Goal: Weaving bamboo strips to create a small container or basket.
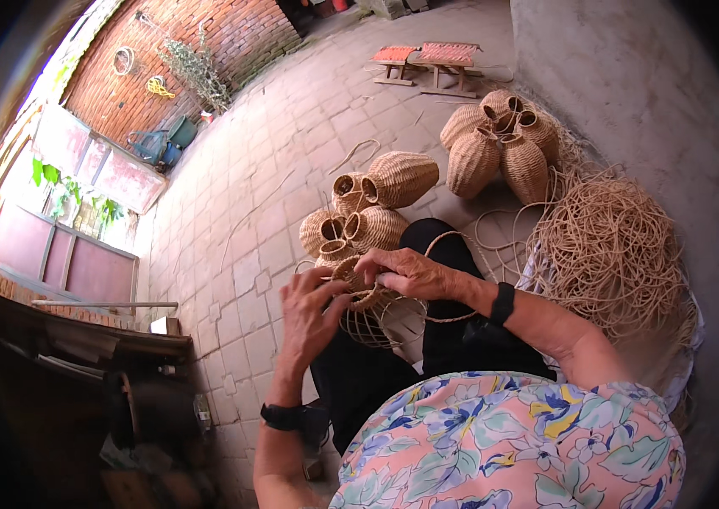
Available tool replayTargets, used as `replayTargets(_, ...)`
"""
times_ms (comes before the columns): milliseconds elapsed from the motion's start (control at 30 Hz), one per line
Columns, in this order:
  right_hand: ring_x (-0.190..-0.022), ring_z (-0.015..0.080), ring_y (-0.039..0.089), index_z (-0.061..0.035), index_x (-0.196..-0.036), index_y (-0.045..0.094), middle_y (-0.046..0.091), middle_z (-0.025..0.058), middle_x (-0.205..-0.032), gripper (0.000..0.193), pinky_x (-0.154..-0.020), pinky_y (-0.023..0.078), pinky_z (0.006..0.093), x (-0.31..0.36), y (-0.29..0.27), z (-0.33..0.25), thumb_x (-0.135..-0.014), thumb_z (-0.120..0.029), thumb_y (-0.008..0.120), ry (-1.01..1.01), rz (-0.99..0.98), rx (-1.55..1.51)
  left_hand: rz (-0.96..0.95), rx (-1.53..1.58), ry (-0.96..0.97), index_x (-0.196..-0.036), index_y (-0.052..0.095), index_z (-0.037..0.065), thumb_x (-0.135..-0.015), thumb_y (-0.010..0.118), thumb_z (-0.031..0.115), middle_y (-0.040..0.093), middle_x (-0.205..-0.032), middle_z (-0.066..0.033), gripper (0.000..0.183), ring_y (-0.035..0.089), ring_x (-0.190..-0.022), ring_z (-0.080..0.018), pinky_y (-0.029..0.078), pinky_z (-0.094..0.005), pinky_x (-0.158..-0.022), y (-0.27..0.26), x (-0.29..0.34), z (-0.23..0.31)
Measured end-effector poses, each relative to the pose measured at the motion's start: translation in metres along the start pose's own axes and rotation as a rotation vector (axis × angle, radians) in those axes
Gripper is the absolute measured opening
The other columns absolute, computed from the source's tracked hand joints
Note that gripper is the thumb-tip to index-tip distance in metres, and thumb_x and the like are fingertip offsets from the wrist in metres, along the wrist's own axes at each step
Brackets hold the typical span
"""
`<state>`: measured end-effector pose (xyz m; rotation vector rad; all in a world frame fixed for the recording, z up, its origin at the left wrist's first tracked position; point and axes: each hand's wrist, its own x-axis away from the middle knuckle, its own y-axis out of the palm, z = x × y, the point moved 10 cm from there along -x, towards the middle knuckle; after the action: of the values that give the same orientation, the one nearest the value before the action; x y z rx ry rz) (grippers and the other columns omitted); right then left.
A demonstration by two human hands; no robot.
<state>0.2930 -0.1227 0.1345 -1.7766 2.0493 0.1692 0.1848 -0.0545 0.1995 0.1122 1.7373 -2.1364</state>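
Observation:
Between my knees is a partly woven basket (368,326), with a tight rim at the top and a loose, open lattice of strands below. My left hand (310,304) grips the rim from the left, its fingers curled over the edge. On the other side my right hand (409,273) closes with bent fingers at the rim, its fingertips partly hidden. A straw-coloured cord (453,319) loops out past my right wrist. Just beyond my hands lie several finished woven baskets (404,178), narrow-mouthed and rounded, some on their sides.
To the right is a big tangled heap of cord (618,246) by the grey wall (631,85). Another cluster of woven baskets (474,165) stands behind it. Low stools with red tops (448,53) are farther off. Tiled floor (245,246) spreads left toward a brick wall (198,42).

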Motion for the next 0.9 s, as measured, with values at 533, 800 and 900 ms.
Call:
replayTargets(533,-0.092,0.0209,0.066,-0.0023,-0.116,0.059,0.068,0.0116,-0.097,0.026,-0.084,0.051,0.0334,-0.007,-0.006,-0.001,-0.092,-0.010,0.051,0.075,-0.006,-0.001,0.537,-1.090,-1.176,-0.111,0.065,0.016,-0.093,0.058,0.020,0.067,-0.103,-0.0037,0.020,0.066,-0.088,-0.0190,0.055,-0.0310,-0.073,-0.229,0.228,-0.398)
replayTargets(800,-0.076,0.0346,0.067,-0.0043,-0.087,0.067,0.066,0.0166,-0.075,0.028,-0.068,0.050,0.0447,-0.033,0.013,-0.013,-0.085,-0.032,0.061,0.197,-0.310,0.786,0.594,0.139,-0.366,-0.097,0.067,0.000,-0.086,0.070,0.003,0.070,-0.091,-0.0085,0.011,0.066,-0.085,-0.0188,0.052,-0.0317,-0.079,-0.074,0.097,-0.118)
replayTargets(900,-0.076,0.0349,0.067,-0.0036,-0.086,0.067,0.066,0.0168,-0.075,0.026,-0.068,0.050,0.0455,-0.038,0.013,-0.011,-0.082,-0.029,0.062,0.172,-0.289,0.711,0.292,0.144,-0.036,-0.095,0.067,0.004,-0.077,0.073,-0.001,0.068,-0.092,-0.0107,0.020,0.063,-0.089,-0.0271,0.047,-0.0362,-0.084,-0.028,0.040,0.013)
